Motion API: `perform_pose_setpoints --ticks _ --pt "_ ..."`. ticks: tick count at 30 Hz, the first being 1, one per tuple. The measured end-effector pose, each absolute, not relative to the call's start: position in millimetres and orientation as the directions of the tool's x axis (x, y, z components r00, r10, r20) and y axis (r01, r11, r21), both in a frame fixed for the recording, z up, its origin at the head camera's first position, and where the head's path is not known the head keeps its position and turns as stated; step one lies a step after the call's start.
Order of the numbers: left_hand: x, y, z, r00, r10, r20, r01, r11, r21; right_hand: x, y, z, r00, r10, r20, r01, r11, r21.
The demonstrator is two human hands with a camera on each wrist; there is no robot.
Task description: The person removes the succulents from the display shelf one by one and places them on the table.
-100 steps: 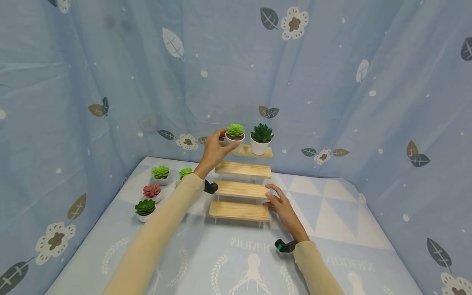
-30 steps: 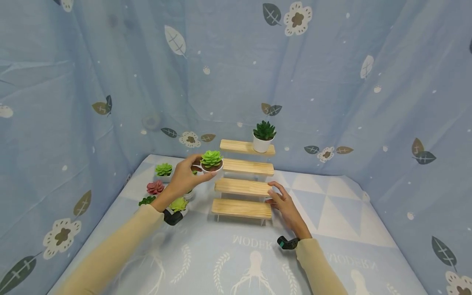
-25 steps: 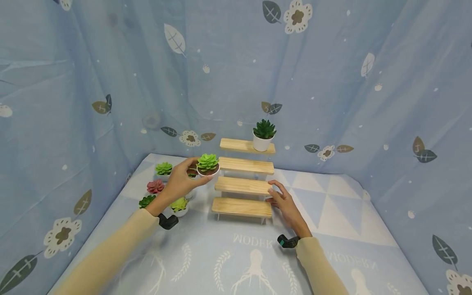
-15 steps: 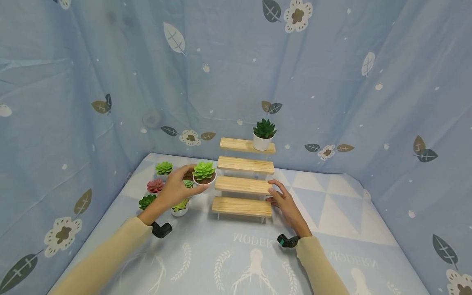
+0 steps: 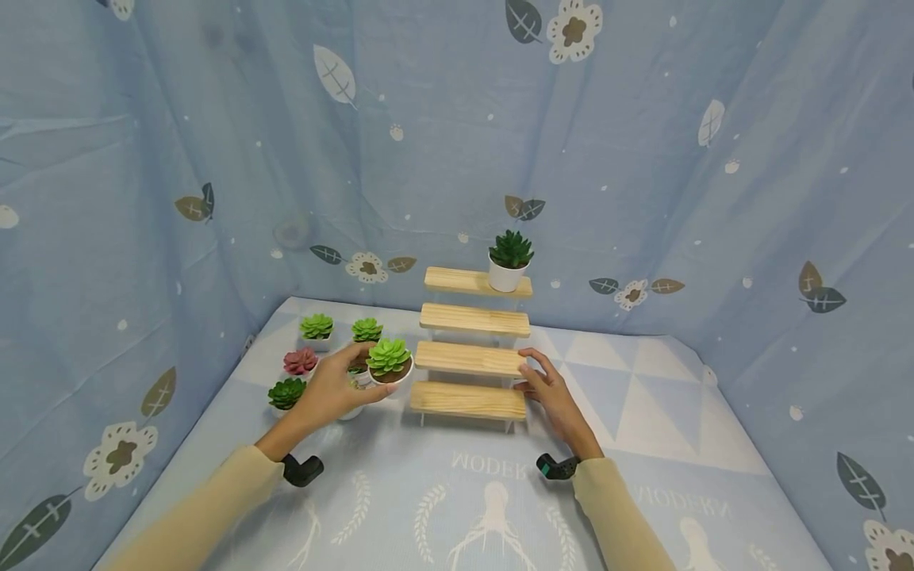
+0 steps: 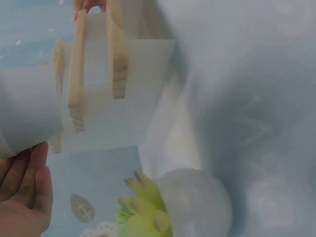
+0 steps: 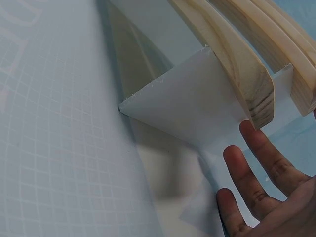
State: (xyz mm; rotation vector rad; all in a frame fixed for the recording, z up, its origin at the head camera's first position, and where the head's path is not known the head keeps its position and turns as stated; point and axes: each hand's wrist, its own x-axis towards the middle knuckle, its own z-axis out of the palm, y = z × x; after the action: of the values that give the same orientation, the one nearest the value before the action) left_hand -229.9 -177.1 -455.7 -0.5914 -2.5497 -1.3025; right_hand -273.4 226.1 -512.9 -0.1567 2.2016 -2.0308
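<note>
In the head view my left hand (image 5: 332, 388) holds a bright green potted succulent (image 5: 389, 361) by its white round pot, thumb in front and fingers behind. The pot is left of the stepped wooden stand (image 5: 468, 400), near its lower tiers. In the left wrist view part of the white pot (image 6: 27, 106) shows above my fingers. My right hand (image 5: 553, 399) touches the stand's right end at the lower tiers. Its fingers are spread in the right wrist view, one fingertip (image 7: 247, 129) at a tier's end. A dark green succulent (image 5: 510, 258) in a white pot stands on the top tier.
More potted succulents stand on the table left of the stand: a red one (image 5: 300, 362), a dark green one (image 5: 287, 394) and green ones (image 5: 316, 327), some partly hidden by my left hand. Patterned blue curtains (image 5: 457, 119) enclose the table (image 5: 400, 492).
My left hand has carried the bright green succulent from the top tier's left end down and left, to beside the lower tiers. My right hand stays at the stand.
</note>
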Motion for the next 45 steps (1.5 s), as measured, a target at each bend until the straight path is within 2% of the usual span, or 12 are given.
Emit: perform_pose_setpoints --ticks 4,12,21,45 --pt "-223 -179 -461 -0.898 0.257 0.356 0.439 0.529 0.726 -269 225 -505 -0.981 -0.187 -0.046 0.031 0.079 -0.996" --pt "-213 -181 -469 -0.907 0.266 0.327 0.422 0.552 0.719 -277 228 -524 -0.988 -0.151 -0.03 0.016 0.087 -0.996" --pt "-205 -179 -481 -0.903 0.332 0.274 0.419 0.54 0.73 -277 228 -527 -0.991 -0.131 0.012 -0.027 0.118 -0.993" --pt "-198 -166 -506 -0.85 0.48 0.216 0.458 0.471 0.754 -277 230 -524 -0.987 -0.16 -0.011 -0.003 0.086 -0.996"
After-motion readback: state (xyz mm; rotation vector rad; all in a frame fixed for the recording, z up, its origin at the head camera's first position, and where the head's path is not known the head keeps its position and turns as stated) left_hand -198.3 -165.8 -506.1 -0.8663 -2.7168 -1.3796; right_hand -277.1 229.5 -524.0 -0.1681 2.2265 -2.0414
